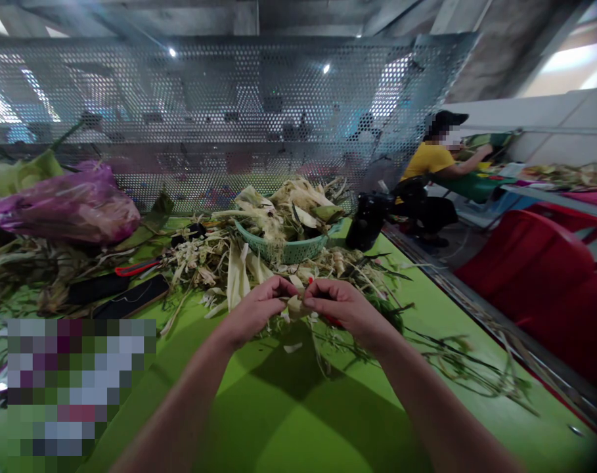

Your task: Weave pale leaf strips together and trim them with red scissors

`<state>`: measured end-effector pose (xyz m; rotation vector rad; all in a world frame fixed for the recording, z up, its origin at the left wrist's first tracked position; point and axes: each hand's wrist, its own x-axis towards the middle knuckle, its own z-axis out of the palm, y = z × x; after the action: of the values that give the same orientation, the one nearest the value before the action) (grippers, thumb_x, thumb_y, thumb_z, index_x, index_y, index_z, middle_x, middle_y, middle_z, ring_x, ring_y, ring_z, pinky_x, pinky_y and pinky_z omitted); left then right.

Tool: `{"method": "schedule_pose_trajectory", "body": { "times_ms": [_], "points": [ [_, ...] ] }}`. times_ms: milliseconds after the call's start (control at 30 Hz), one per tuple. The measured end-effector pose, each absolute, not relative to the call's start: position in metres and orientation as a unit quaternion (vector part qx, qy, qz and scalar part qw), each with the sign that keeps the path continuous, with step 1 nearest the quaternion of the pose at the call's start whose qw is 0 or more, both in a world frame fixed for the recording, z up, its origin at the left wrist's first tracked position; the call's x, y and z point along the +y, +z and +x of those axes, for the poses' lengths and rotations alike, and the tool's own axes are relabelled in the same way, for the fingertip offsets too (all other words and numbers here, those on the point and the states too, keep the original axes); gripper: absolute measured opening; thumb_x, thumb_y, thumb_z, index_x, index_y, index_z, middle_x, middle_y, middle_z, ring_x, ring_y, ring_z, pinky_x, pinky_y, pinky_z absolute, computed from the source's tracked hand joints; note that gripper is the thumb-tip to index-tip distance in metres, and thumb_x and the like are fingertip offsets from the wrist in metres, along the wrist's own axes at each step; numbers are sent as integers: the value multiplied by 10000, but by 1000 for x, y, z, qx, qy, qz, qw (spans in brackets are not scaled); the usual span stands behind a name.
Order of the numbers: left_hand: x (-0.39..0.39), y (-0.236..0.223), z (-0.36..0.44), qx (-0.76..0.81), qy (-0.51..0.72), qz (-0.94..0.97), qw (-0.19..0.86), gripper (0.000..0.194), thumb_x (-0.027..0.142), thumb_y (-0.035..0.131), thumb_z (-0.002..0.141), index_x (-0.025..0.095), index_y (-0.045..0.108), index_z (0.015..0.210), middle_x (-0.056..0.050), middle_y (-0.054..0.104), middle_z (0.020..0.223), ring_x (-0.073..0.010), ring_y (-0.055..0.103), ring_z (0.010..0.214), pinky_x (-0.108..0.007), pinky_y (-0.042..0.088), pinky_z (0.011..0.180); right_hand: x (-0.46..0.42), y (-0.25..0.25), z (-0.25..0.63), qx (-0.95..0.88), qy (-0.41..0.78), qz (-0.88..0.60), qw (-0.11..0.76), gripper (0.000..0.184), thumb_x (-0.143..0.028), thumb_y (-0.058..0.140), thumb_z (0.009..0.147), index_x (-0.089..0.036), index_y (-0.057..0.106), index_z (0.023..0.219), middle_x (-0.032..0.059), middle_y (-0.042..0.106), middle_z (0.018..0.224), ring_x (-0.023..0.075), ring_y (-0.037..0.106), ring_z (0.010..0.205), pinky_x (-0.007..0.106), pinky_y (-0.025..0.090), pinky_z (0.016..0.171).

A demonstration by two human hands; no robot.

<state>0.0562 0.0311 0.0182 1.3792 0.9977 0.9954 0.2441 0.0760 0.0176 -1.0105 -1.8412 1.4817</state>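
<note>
Between my two hands, over the green table [298, 420], is a small piece of pale corn husk [296, 307]. My left hand [261, 305] pinches its left side between thumb and fingers. On the other side, my right hand [340, 305] grips it with thumb and forefinger. A small red tip [310, 281] shows just above the right fingers; what it belongs to is hidden. Behind the hands stands a green plastic basket [291, 251] heaped with dry husks [298, 203]. Loose husk strips [238, 276] lie just beyond the left hand.
Scissors with a red-orange handle [138, 267] and a dark flat block [131, 297] lie left. A purple plastic bag [76, 207] sits behind them. A black camera [367, 220] stands right of the basket. Stringy fibres [470, 361] trail rightward. Red chairs [529, 263] and a seated person [433, 161] are beyond.
</note>
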Motion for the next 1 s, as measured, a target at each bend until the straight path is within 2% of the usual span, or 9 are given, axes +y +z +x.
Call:
{"method": "schedule_pose_trajectory", "body": {
  "times_ms": [167, 367, 500, 833, 1000],
  "points": [
    [31, 15, 54, 416, 425, 583, 554, 161, 215, 511, 828, 166, 551, 976, -34, 566, 949, -146, 504, 895, -277, 385, 813, 75, 18, 243, -679, 564, -369, 291, 216, -378, 651, 757, -176, 581, 724, -69, 401, 515, 63, 286, 446, 236, 191, 457],
    [30, 17, 53, 408, 426, 577, 565, 176, 227, 516, 841, 164, 560, 1000, -39, 565, 961, -144, 502, 895, -277, 384, 820, 74, 20, 242, -668, 576, -356, 308, 221, -379, 649, 769, -167, 594, 737, -46, 466, 590, 59, 303, 475, 224, 219, 463],
    [30, 18, 53, 416, 426, 580, 556, 187, 250, 513, 850, 159, 571, 1003, -41, 572, 953, -146, 499, 891, -278, 378, 819, 74, 20, 242, -670, 569, -363, 309, 214, -369, 654, 769, -166, 593, 734, -55, 451, 571, 58, 305, 471, 222, 230, 469],
    [30, 17, 52, 457, 414, 594, 517, 222, 320, 495, 859, 181, 586, 1007, -11, 568, 862, -119, 451, 712, -246, 350, 654, 73, 17, 239, -690, 516, -382, 335, 202, -382, 637, 769, -183, 603, 781, -32, 499, 578, 77, 365, 469, 223, 253, 436],
    [31, 14, 56, 439, 418, 604, 517, 221, 314, 511, 856, 164, 583, 1001, -41, 593, 931, -148, 516, 842, -272, 401, 774, 69, 16, 236, -706, 466, -394, 359, 144, -328, 629, 772, -186, 614, 778, -2, 570, 638, 106, 458, 545, 231, 336, 487]
  ]
}}
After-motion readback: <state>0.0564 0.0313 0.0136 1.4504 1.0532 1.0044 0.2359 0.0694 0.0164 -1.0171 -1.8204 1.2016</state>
